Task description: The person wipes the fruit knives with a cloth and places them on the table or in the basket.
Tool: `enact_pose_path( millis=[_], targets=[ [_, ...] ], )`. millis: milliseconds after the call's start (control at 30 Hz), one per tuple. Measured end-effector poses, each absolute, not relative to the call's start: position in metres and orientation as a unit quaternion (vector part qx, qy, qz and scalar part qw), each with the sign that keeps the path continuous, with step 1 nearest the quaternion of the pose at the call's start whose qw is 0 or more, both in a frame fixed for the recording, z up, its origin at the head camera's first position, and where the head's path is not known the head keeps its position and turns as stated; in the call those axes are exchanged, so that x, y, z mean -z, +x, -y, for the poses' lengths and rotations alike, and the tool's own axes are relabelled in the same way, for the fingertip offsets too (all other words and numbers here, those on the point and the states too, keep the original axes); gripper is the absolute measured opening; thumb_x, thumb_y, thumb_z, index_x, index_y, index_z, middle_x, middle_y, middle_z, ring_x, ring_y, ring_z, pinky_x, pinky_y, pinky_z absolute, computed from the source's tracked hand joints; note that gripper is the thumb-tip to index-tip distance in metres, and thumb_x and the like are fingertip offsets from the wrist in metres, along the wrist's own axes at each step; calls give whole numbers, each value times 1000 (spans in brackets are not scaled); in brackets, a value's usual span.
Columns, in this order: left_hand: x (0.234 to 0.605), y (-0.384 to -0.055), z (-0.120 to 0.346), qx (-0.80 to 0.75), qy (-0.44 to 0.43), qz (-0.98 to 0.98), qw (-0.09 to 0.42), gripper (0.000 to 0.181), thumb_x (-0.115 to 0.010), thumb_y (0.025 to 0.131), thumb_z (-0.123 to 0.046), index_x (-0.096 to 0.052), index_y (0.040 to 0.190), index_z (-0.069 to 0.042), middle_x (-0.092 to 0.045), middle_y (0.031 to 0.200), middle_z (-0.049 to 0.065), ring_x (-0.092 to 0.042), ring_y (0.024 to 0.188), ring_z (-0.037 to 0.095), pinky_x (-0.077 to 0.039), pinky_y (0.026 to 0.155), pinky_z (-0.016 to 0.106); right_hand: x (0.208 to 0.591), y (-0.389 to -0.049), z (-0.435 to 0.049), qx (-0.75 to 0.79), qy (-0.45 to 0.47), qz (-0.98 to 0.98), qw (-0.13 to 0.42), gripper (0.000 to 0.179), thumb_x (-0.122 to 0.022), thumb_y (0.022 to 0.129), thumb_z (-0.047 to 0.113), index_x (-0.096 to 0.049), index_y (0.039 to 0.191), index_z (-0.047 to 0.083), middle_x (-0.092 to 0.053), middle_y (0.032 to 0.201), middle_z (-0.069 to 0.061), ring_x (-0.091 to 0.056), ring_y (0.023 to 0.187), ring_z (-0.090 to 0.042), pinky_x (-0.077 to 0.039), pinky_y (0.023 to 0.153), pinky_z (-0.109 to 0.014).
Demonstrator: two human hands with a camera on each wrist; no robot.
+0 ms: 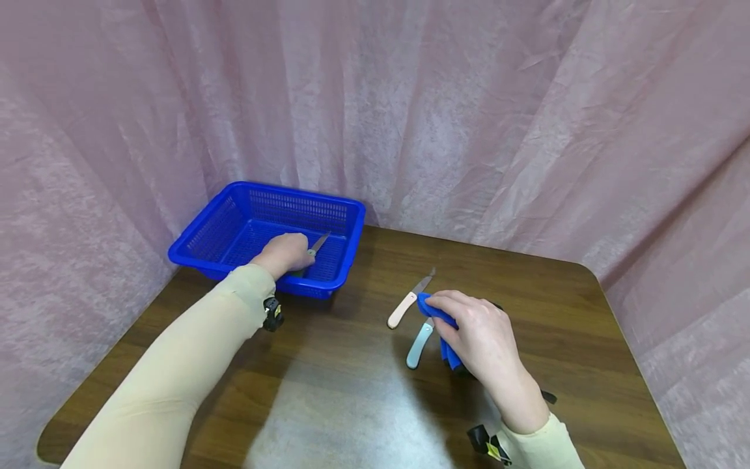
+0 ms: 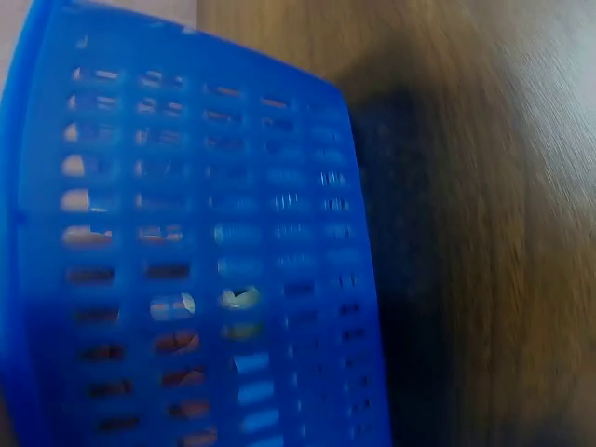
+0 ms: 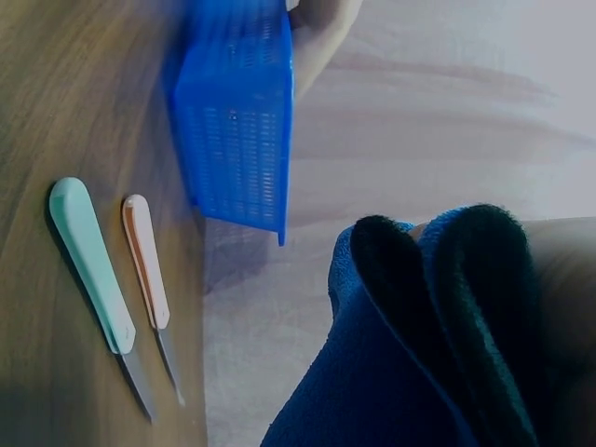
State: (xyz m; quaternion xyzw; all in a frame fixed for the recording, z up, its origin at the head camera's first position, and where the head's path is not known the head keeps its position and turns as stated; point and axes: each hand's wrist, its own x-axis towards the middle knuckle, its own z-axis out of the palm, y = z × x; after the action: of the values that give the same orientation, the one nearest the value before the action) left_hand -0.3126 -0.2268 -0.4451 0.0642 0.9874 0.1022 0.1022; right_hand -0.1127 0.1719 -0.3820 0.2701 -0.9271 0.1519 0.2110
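My left hand (image 1: 285,252) reaches down inside the blue plastic basket (image 1: 272,189) and holds a knife (image 1: 320,242). Its blade points away past the fingers, while most of the handle is hidden by the hand. Over the table on the right, my right hand (image 1: 482,333) grips a folded blue cloth (image 3: 391,372) between thumb and fingers. Just left of the cloth lie two knives on the table. One has a pale pink handle (image 1: 402,311) and its blade points away from me; nearer is one with a mint green handle (image 1: 419,345), its blade partly covered by the cloth and hand.
The brown wooden table (image 1: 328,384) has rounded corners. Pink curtains (image 1: 422,117) hang behind it and at both sides. The basket stands at the back left, close to the curtain, with perforated walls (image 2: 196,214).
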Motion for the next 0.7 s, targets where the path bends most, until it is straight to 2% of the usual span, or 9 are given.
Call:
enact_pose_path(
  millis=[167,333,400,533,700],
  targets=[
    [486,-351,227,-81,68,-987,118,28,-68,98,-39,-69,82,-16,-66,88,8,-60,81,31,-52,85,58,384,-113,-172,-151,271,926,215,38,-96,87,15,-84,123,18,-79,125,3,-79,98,-19,-60,76,-43],
    [480,-350,216,-80,59,-984,149,32,-66,103,-40,-75,89,-14,-70,95,10,-63,88,32,-53,90,56,386,-114,-173,-148,268,927,217,39,-97,87,15,-84,123,18,-80,124,3,-80,98,-19,-60,75,-43],
    [482,-352,215,-82,58,-982,160,31,-66,104,-39,-76,92,-12,-71,100,12,-63,90,33,-54,88,55,387,-114,-173,-148,267,927,217,38,-96,87,16,-84,123,18,-80,125,3,-80,97,-19,-60,75,-44],
    [495,-365,213,-70,57,-980,175,24,-68,99,-34,-76,89,-13,-72,100,11,-64,87,31,-55,83,50,387,-114,-172,-152,265,928,213,37,-96,88,15,-84,123,18,-79,125,4,-79,96,-19,-61,76,-45],
    [503,-371,209,-54,57,-979,190,23,-70,96,-33,-77,86,-13,-73,101,11,-67,90,32,-57,86,51,389,-115,-171,-159,259,931,203,39,-96,87,13,-84,123,19,-79,125,4,-79,98,-19,-61,77,-46]
  ],
)
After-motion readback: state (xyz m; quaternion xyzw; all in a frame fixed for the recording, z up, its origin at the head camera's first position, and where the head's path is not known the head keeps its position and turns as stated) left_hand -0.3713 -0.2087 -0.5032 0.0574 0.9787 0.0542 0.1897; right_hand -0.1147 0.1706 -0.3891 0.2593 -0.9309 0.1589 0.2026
